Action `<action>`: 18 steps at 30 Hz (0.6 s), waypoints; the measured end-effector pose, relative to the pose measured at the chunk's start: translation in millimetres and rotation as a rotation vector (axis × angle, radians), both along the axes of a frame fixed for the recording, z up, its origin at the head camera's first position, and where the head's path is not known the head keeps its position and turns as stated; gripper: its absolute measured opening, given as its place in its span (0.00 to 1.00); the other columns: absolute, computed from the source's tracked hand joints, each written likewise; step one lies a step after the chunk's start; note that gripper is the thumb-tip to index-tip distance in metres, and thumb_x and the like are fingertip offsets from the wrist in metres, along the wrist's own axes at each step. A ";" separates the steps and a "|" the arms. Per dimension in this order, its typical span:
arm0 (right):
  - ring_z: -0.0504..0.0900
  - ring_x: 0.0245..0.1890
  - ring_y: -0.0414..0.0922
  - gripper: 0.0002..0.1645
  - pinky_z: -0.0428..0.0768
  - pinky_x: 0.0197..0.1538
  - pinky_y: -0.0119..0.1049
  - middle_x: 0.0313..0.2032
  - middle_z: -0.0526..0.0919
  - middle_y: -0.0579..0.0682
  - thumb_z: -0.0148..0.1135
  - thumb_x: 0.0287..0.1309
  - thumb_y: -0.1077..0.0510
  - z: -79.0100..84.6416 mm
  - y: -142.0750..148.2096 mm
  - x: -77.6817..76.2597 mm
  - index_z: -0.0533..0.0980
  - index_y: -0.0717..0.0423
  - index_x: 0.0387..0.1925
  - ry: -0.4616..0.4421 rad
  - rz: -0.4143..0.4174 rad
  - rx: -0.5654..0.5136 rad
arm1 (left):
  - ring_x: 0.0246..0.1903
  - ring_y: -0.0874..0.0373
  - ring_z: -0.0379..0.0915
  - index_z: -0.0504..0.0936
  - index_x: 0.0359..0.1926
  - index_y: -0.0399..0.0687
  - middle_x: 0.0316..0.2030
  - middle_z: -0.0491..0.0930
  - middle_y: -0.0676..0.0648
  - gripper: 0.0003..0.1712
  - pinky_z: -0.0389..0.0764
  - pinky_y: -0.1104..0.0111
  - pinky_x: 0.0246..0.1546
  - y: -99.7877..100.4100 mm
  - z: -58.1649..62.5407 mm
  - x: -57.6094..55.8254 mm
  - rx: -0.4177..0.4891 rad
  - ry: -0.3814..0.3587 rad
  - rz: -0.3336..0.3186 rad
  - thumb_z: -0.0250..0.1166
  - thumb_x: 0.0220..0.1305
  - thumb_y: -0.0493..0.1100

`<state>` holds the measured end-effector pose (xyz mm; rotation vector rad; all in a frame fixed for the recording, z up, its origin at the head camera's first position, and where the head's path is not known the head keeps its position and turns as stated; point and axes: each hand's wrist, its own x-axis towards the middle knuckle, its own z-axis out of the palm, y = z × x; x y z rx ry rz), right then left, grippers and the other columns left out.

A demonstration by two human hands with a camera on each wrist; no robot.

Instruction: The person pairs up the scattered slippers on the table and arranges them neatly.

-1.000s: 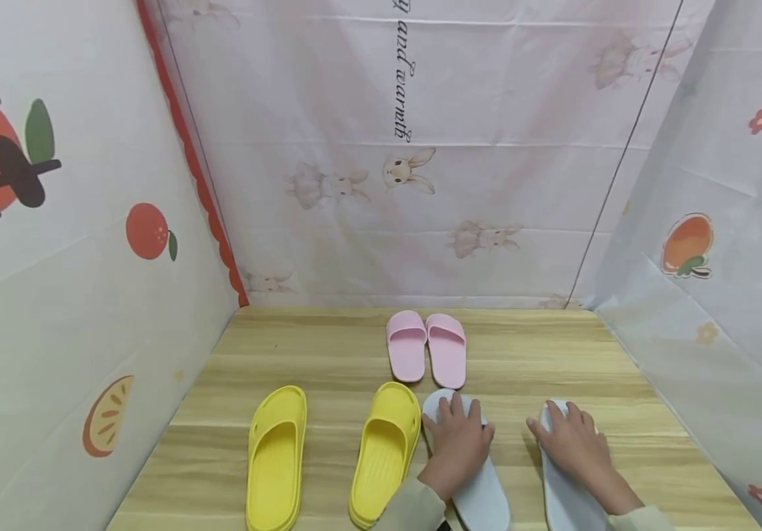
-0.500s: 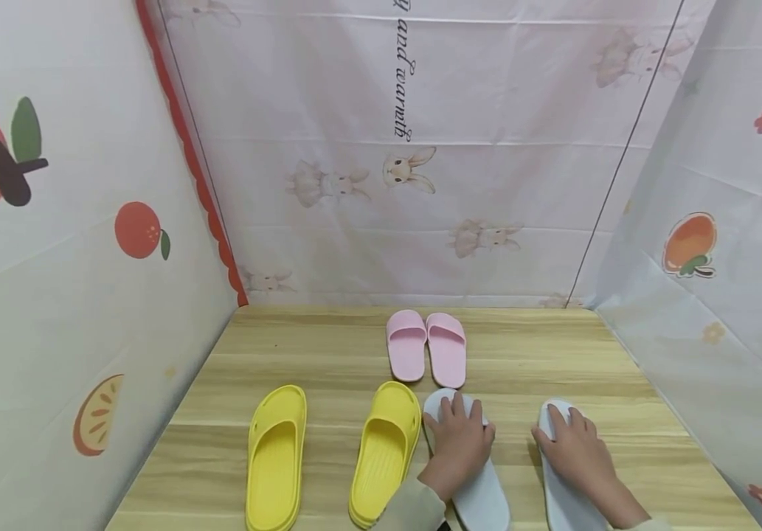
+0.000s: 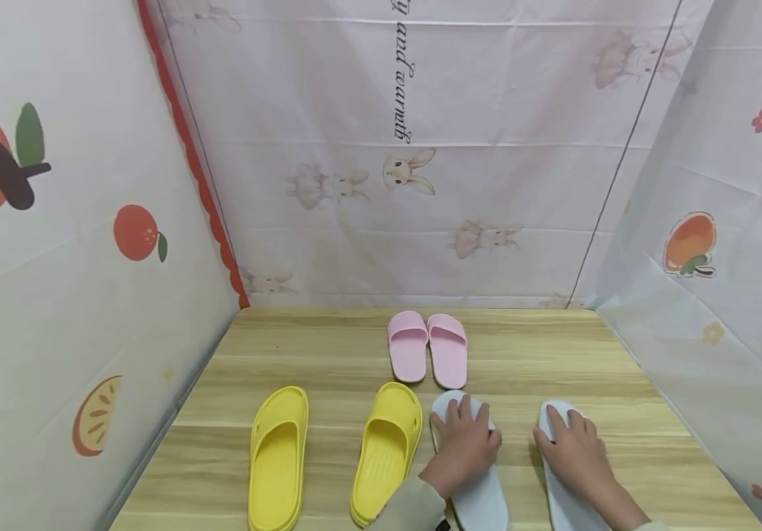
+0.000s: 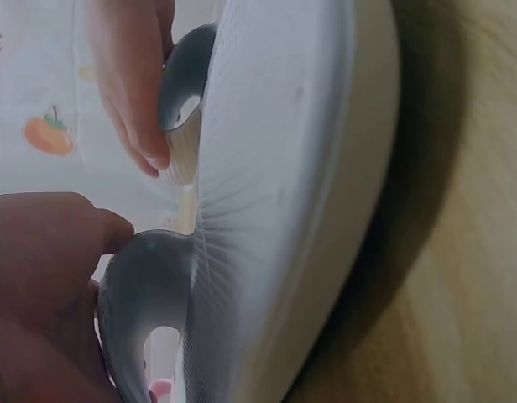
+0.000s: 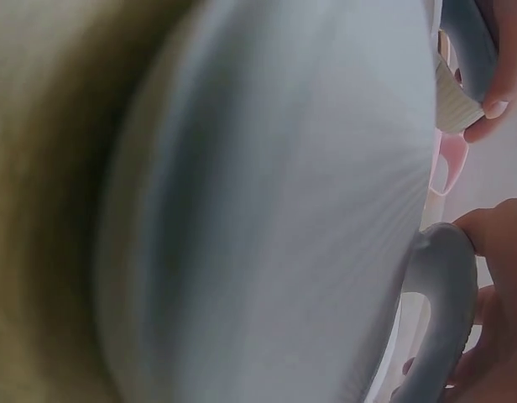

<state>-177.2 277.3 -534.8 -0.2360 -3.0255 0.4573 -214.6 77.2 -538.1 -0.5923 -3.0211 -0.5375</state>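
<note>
Two pale blue-grey slippers lie sole down with toes pointing away, side by side with a gap between. My left hand (image 3: 462, 446) grips the left grey slipper (image 3: 483, 500) over its strap, covering most of it. In the left wrist view, the thumb presses on the strap (image 4: 145, 285) near the footbed. The right grey slipper (image 3: 568, 501) is held likewise by my right hand (image 3: 576, 451). In the right wrist view, that hand's thumb and fingers lie around its strap (image 5: 447, 285).
A yellow slipper (image 3: 387, 461) stands close left of the left grey one, its mate (image 3: 277, 472) farther left. Two pink slippers (image 3: 409, 358) sit ahead on the wooden floor (image 3: 327, 339). Printed cloth walls (image 3: 527, 177) enclose the back and both sides.
My left hand and the toe of the left grey slipper have shifted slightly right, widening the gap from the yellow slipper. My right hand has moved slightly right; its slipper's toe has barely shifted.
</note>
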 end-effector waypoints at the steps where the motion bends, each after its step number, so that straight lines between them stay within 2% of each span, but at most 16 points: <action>1: 0.60 0.63 0.78 0.40 0.66 0.55 0.75 0.63 0.61 0.82 0.53 0.69 0.43 -0.6 -0.2 0.0 0.63 0.68 0.70 0.011 0.004 0.000 | 0.66 0.42 0.57 0.73 0.66 0.58 0.67 0.65 0.42 0.27 0.58 0.29 0.60 0.8 -1.2 -0.5 0.010 0.003 -0.008 0.52 0.72 0.60; 7: 0.61 0.62 0.77 0.39 0.66 0.54 0.76 0.63 0.62 0.81 0.54 0.69 0.44 -3.7 -2.8 -0.3 0.64 0.68 0.69 0.045 0.019 0.002 | 0.64 0.43 0.57 0.73 0.65 0.57 0.64 0.66 0.42 0.26 0.57 0.29 0.60 3.6 -1.2 -0.6 0.032 -0.007 -0.035 0.53 0.72 0.60; 18: 0.62 0.62 0.77 0.38 0.68 0.52 0.75 0.63 0.63 0.81 0.55 0.69 0.45 -3.1 -8.8 0.0 0.64 0.68 0.70 0.066 0.035 0.003 | 0.64 0.47 0.57 0.72 0.66 0.62 0.63 0.66 0.47 0.26 0.57 0.32 0.62 11.0 8.8 3.7 -0.007 -0.034 -0.039 0.51 0.72 0.62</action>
